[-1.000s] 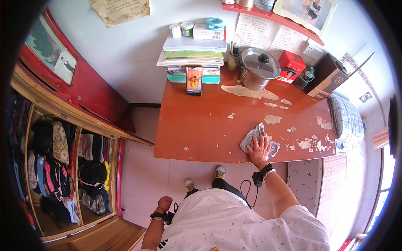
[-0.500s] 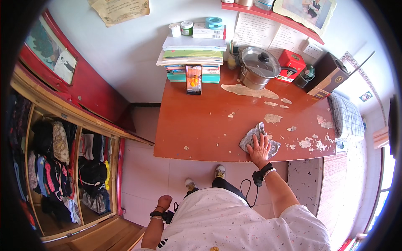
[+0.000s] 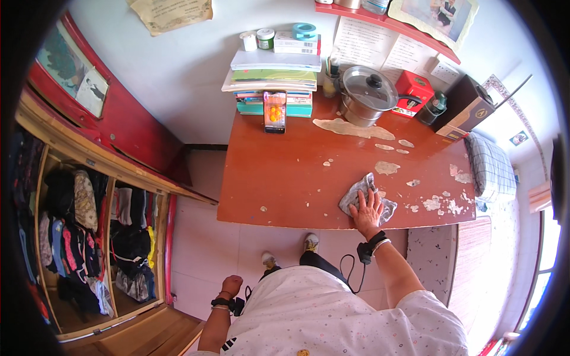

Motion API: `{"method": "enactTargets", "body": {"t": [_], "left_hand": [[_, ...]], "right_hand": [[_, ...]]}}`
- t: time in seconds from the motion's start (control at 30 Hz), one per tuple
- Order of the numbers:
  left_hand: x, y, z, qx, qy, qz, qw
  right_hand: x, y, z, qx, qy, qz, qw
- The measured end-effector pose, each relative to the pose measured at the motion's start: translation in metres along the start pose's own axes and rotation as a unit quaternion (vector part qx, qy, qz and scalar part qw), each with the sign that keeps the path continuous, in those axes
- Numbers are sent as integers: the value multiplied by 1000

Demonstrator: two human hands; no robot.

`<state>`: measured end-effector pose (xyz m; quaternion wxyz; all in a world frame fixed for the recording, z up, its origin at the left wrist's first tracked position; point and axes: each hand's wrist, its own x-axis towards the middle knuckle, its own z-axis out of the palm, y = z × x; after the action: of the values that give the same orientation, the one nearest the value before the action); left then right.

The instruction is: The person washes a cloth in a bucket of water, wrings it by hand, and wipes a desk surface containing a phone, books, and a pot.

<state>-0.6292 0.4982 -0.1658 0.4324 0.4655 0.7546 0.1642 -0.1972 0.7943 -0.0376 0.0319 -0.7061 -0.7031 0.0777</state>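
Observation:
My right hand (image 3: 369,212) lies flat with its fingers spread on a crumpled grey cloth (image 3: 352,194) at the front edge of the red-brown table (image 3: 279,178). The cloth shows on both sides of the hand and rests on the tabletop. By my left side, away from the table, my left hand (image 3: 231,285) hangs with its fingers curled closed; nothing shows in it. Each wrist wears a black device on a strap, and a dark cord loops below the right one.
A phone (image 3: 275,113) leans on a stack of books (image 3: 273,80). Further right stand a lidded steel pot (image 3: 362,113), a red box (image 3: 413,92), a dark jar (image 3: 432,108) and a tall dark box (image 3: 466,107). At left, an open wardrobe (image 3: 110,237) holds clothes. A checked pillow (image 3: 491,166) lies right.
Hardly anything differs. My right hand stays on the cloth in the same place, and my left hand has shifted very slightly.

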Motion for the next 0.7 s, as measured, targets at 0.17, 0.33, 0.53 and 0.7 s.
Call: {"method": "enactTargets", "body": {"t": [0.17, 0.33, 0.53, 0.7], "left_hand": [[2, 1, -1, 8, -53, -59, 997], [0, 5, 0, 40, -57, -23, 997], [-1, 9, 0, 76, -62, 7, 995], [-1, 6, 2, 59, -62, -1, 996]], "right_hand": [[-1, 1, 0, -3, 5, -4, 1000], [-1, -1, -1, 5, 7, -1, 1000], [0, 0, 1, 8, 14, -4, 1000], [0, 1, 1, 7, 12, -6, 1000]]}}
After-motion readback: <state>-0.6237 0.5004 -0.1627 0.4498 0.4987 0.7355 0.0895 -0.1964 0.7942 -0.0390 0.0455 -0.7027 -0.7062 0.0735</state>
